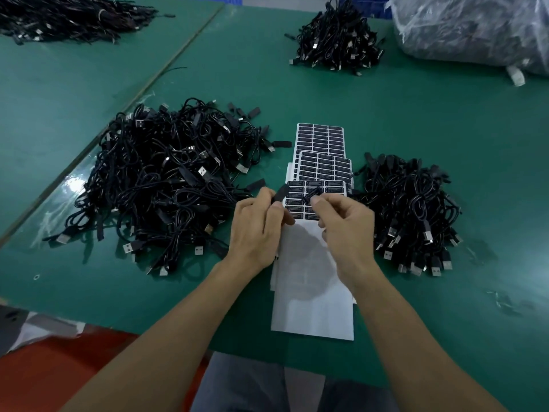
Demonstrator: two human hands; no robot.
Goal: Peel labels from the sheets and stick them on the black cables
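green mat bench (297,93), roomy, w/ a bagged bundle (475,28) far right. big pile of black cables (166,179) on my left, smaller pile (410,209) on my right, label sheets (319,162) fanned btwn them, bare backing (315,298) nearest me. left hand (255,230) pinched shut on a cable's flat block end (280,193). right hand (346,224) pinches a peeled label (312,195) at one edge. label's prob light, floppy, tacky; best held by a corner. cable limp, so grip the stiff block.
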